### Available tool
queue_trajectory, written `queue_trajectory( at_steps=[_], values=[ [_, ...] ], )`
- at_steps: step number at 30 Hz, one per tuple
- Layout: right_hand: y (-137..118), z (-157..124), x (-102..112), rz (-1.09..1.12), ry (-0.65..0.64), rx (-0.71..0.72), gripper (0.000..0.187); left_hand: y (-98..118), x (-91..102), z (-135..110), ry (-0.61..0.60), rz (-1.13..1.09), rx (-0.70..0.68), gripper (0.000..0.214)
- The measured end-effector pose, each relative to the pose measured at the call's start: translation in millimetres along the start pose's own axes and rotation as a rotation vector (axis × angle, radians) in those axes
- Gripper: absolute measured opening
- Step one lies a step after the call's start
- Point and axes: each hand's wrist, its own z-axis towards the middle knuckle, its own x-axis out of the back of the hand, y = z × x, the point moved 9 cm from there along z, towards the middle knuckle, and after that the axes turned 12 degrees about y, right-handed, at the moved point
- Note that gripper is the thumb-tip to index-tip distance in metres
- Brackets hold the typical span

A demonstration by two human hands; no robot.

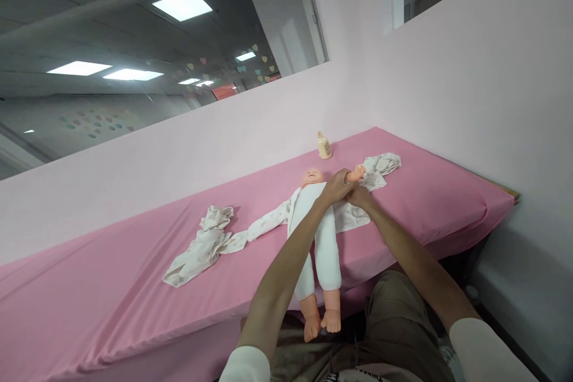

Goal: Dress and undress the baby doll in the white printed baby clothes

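A baby doll (328, 250) in white clothing lies on its back on the pink-covered table (412, 215), its bare feet over the front edge. My left hand (336, 187) is closed around the doll's arm (357, 173), whose small hand points to the right. Just below, my right hand (359, 197) is closed against the same arm, its fingertips hidden. A printed white garment (353, 218) is partly under the doll, and a patterned sleeve (271, 221) covers its other arm, stretched out to the left.
A crumpled white cloth (201, 250) lies to the left of the doll, and another patterned cloth (385, 164) to the right. A cream bottle (323, 147) stands at the back by the wall. The wall (483, 83) borders the table's right side.
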Motion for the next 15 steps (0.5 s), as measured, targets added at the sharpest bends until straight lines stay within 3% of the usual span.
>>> queue_trajectory(
  at_steps=[3, 5, 8, 11, 15],
  values=[
    [14, 7, 9, -0.020, 0.075, -0.068, 0.031, 7, 2.2, 2, 0.031, 0.002, -0.074, 0.028],
    [31, 11, 22, 0.030, 0.200, -0.184, 0.030, 6, 2.1, 3, 0.045, 0.015, -0.072, 0.030],
    [57, 15, 33, 0.370, 0.382, -0.396, 0.020, -2, -3.5, 5, 0.018, 0.064, -0.039, 0.036],
    [68, 23, 29, 0.678, 0.423, -0.497, 0.012, -9, -14.1, 4, -0.057, 0.083, -0.008, 0.035],
    [70, 32, 25, 0.789, 0.435, -0.547, 0.011, -20, -27.1, -2, -0.146, 0.124, 0.037, 0.037]
  ],
)
